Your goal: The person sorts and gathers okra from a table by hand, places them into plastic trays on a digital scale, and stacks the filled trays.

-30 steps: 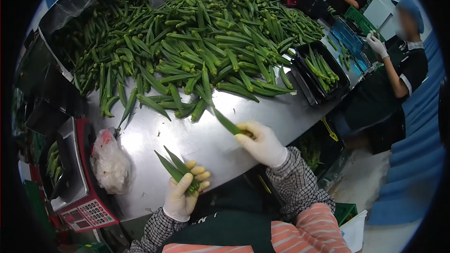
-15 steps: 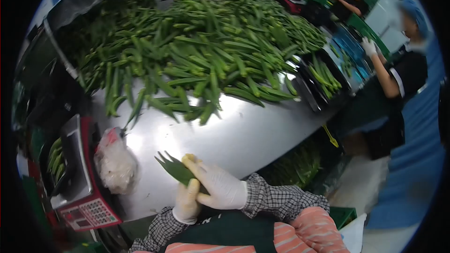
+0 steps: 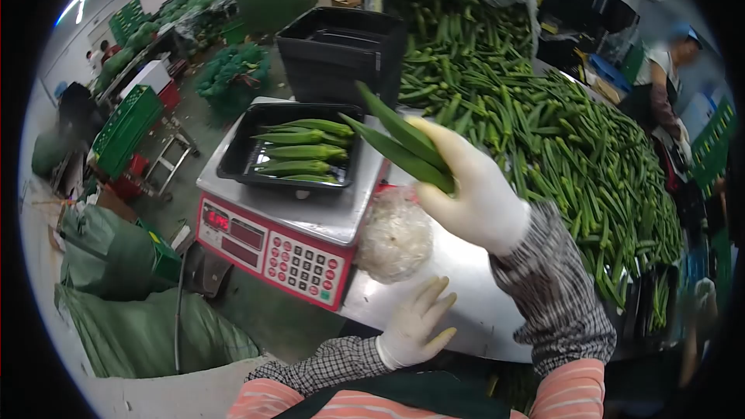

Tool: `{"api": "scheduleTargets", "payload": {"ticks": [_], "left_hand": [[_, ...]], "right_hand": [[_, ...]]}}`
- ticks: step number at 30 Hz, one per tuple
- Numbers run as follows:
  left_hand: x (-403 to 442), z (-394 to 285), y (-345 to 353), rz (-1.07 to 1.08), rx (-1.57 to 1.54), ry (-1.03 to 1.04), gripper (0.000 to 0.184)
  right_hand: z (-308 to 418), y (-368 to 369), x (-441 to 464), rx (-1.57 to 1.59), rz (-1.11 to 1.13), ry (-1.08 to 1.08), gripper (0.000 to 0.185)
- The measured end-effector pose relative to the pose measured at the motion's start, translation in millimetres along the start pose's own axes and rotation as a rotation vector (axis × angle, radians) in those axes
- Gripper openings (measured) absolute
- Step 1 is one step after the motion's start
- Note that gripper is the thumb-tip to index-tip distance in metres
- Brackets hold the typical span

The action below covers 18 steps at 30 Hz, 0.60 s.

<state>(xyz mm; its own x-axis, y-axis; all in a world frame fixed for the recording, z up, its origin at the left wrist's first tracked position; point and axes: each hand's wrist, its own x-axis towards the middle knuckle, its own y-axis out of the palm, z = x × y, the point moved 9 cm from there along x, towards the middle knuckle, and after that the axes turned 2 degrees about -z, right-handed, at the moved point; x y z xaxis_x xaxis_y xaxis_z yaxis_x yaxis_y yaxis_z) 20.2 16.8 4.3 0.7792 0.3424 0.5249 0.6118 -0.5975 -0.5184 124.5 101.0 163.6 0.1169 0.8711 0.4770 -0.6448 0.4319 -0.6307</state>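
Gloved in white, my right hand (image 3: 473,194) is closed around a few green okra pods (image 3: 403,143), held up just right of a black tray (image 3: 233,167). Several okra pods (image 3: 299,153) lie in that tray, side by side. The tray rests on the metal plate of a red and white scale (image 3: 268,252) with a lit red display. My left hand (image 3: 417,324), also gloved, has its fingers spread and holds nothing, low over the table's front edge. A knotted clear plastic bag (image 3: 394,237) sits between the scale and my hands.
A large okra pile (image 3: 535,140) covers the steel table (image 3: 466,302) to the right. Behind the scale stand stacked black trays (image 3: 337,54). Green sacks (image 3: 147,330) and a green crate (image 3: 128,128) are on the left. A co-worker (image 3: 663,81) stands at far right.
My view has swung left to the scale. My right hand has carried the okra up toward the tray. My left hand has come away from the pods and opened.
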Motion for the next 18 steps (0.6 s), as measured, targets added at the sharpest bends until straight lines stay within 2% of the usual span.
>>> {"api": "scheduleTargets", "payload": {"ticks": [3,5,7,9,11,12,13,15,18], "left_hand": [[-6.0,9.7,15.7,0.114,0.010,-0.010,0.051],[-6.5,12.2,16.0,0.098,-0.040,-0.023,0.047],[-9.1,14.5,14.8,0.066,-0.086,0.005,0.047],[-9.3,15.0,12.1,0.077,-0.099,0.002,0.046],[-8.0,13.8,9.8,0.052,-0.133,0.025,0.048],[-8.9,14.3,10.7,0.058,-0.137,0.024,0.046],[-9.6,14.6,11.7,0.069,-0.148,0.022,0.046],[-9.3,15.4,13.0,0.095,-0.167,0.022,0.045],[-12.0,16.4,15.2,0.092,-0.153,0.037,0.043]], "right_hand": [[14.1,46.7,66.8,-0.116,0.030,-0.097,0.052],[11.7,85.2,100.7,-0.358,0.173,-0.114,0.055],[0.3,121.2,108.9,-0.546,0.415,-0.092,0.058],[-4.2,122.0,110.5,-0.417,0.386,-0.129,0.057],[-4.3,90.5,114.5,-0.218,0.188,-0.158,0.054],[-12.3,75.8,114.8,-0.120,0.165,-0.068,0.050],[-23.7,62.4,112.2,-0.046,0.119,0.025,0.055],[-46.1,42.8,101.6,-0.041,0.091,0.132,0.045],[-69.4,25.3,79.0,-0.050,0.082,0.170,0.035]]}}
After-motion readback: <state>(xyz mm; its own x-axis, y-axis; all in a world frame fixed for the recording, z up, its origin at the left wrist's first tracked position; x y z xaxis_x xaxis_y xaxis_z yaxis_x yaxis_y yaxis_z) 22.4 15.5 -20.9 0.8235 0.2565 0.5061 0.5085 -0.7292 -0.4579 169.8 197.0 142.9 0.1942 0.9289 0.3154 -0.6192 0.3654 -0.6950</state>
